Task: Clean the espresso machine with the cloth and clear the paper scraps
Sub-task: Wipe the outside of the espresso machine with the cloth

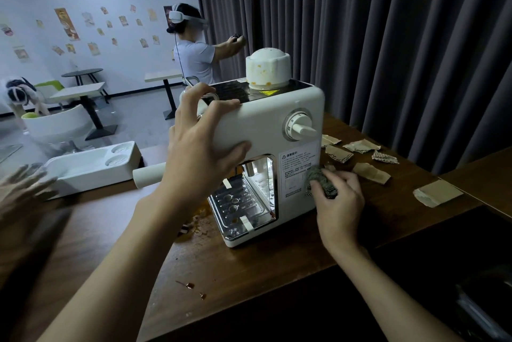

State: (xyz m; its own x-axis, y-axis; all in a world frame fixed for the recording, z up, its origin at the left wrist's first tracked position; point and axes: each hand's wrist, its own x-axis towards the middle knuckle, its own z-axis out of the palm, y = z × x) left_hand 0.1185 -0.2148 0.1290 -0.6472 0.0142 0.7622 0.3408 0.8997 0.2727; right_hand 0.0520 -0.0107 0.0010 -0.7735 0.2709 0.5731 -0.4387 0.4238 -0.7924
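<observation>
your left hand [199,136] grips the white boxy espresso machine [266,125] on top; your right hand [336,189] presses a crumpled grey-green cloth [318,178] on its side, brown paper scraps [360,146] just beyond.

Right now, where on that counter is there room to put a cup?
The near counter edge in front of the espresso machine is bare but for small stains. Left, wood shows before the white tray. Right of the machine is crowded with paper scraps.
</observation>
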